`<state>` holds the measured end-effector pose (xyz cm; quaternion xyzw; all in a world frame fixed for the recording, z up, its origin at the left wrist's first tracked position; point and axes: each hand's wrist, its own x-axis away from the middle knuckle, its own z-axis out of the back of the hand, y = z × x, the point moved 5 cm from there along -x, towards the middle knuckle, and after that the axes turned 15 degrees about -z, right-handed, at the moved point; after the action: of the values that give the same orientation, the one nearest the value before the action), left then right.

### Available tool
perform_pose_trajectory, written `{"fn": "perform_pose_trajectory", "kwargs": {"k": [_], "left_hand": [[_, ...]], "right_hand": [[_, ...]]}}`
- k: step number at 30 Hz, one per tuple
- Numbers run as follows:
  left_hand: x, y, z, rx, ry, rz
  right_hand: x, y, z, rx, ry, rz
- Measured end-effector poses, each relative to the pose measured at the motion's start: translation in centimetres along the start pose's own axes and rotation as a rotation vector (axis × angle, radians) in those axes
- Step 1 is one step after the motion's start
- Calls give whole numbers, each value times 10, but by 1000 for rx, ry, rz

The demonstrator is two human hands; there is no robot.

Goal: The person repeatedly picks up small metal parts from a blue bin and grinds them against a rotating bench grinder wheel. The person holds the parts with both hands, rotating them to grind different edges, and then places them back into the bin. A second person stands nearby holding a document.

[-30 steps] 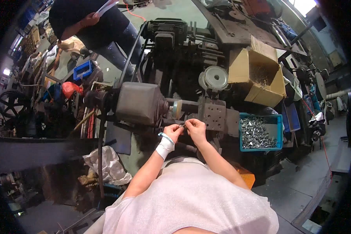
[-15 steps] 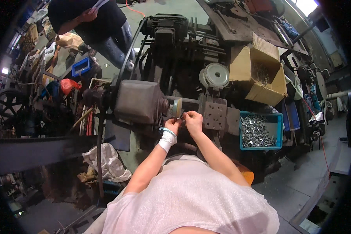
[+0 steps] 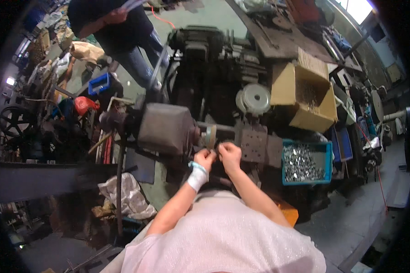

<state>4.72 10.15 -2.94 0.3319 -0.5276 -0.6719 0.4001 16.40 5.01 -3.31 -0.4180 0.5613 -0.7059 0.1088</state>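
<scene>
My left hand, with a white wrap and a pale blue band at its wrist, is closed in a pinch just below the round wheel on the machine's spindle. What sits between its fingers is too small to make out. Beside it, my right hand has its fingers curled together, and their tips hide whatever they hold. A narrow gap parts the two hands. To their left stands the dark, boxy machine head; to the right is a block with several holes.
A teal bin of small shiny metal parts stands at right, below an open cardboard box. A round metal disc sits behind the holed block. Another person stands at the far left. A dark upright bar rises at my left.
The whole scene sits slightly lower in the picture. My hands, close together before, are now a little apart, and the small piece seen between them no longer shows clearly.
</scene>
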Motion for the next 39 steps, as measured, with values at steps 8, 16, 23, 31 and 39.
{"fn": "perform_pose_trajectory", "kwargs": {"k": [8, 16, 23, 31, 39], "left_hand": [[47, 30, 13, 317, -165, 105], [77, 27, 30, 211, -249, 108], [81, 24, 33, 195, -225, 153], [82, 15, 29, 200, -189, 107], [81, 19, 33, 105, -251, 73]], "right_hand": [[62, -16, 13, -11, -201, -143], [87, -4, 14, 27, -339, -273], [96, -11, 10, 8, -400, -295], [97, -14, 11, -59, -393, -320], [98, -13, 7, -57, -435, -285]]}}
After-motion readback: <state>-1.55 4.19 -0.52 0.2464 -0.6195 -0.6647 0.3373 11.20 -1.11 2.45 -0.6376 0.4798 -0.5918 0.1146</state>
